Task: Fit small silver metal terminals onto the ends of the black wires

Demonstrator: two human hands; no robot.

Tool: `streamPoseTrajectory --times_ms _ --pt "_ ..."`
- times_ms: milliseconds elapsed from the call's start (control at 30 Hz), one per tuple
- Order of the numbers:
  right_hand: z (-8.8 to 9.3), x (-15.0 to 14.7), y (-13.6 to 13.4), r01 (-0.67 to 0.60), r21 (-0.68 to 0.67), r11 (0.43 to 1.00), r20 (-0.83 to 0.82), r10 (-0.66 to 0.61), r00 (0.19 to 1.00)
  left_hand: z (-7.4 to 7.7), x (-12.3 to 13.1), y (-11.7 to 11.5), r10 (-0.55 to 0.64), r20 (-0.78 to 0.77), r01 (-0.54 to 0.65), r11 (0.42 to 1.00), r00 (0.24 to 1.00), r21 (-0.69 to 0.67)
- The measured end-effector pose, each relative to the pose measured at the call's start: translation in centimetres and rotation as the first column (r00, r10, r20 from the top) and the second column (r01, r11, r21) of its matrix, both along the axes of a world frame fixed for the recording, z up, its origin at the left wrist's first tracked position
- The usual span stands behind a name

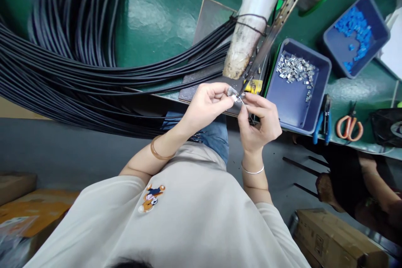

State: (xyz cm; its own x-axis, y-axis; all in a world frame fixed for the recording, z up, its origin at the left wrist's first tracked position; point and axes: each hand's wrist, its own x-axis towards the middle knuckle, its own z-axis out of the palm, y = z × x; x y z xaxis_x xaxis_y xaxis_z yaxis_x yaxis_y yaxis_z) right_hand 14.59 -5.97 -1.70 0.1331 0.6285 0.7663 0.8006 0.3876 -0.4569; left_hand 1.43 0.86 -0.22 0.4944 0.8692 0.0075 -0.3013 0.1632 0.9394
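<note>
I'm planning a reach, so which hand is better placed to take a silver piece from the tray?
Probably the right hand: it's beside the tray holding the silver pieces, while the left hand is farther off, towards the black cables.

The head camera looks forward and steeply down over the wearer's shirt [194, 213], which fills the near, lower part of the view, hair [130, 264] touching the bottom edge. The left hand [205, 106] and right hand [261, 122] sit close, around mid-frame; the bench [157, 12] stretches away at the top. The wide angle takes in a carton [333, 234] at lower right.
</note>
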Motion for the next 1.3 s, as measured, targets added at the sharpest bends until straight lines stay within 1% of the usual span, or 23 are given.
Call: streamPoseTrajectory --times_ms 167,367,633,833,1067,1167,1300 --pt "0.31 -0.19 0.04 0.013 -0.003 1.0 0.018 -0.013 1.0 0.08 -0.11 -0.01 0.012 -0.018 -0.012 1.0 1.0 0.001" --pt "0.18 -0.16 -0.01 -0.012 -0.012 1.0 0.007 0.012 1.0 -0.2 -0.17 -0.1 0.004 -0.014 -0.005 1.0 1.0 -0.015" --pt "0.42 -0.25 0.13 0.032 -0.007 0.999 0.042 -0.032 0.999 0.19 -0.15 -0.06 0.023 -0.044 -0.022 1.0 0.999 0.017" --pt "0.26 -0.03 -0.08 -0.027 -0.016 1.0 0.058 0.027 0.998 -0.24 -0.43 -0.2 0.022 -0.116 -0.019 0.999 0.993 0.027" --pt "0.11 0.08 -0.12 0.01 -0.039 0.999 0.056 -0.008 0.998 0.0 -0.34 -0.21 0.022 -0.121 -0.02 1.0 0.992 0.02" --pt "0.11 0.06 -0.17 0.022 -0.06 0.998 0.046 -0.019 0.999 0.11 -0.41 -0.17 0.003 -0.114 -0.002 1.0 0.993 0.005" --pt "0.04 0.04 -0.22 0.018 -0.074 0.997 0.022 -0.016 1.0 0.14 -0.7 -0.05 -0.063 -0.097 0.06 0.998 0.993 -0.031"
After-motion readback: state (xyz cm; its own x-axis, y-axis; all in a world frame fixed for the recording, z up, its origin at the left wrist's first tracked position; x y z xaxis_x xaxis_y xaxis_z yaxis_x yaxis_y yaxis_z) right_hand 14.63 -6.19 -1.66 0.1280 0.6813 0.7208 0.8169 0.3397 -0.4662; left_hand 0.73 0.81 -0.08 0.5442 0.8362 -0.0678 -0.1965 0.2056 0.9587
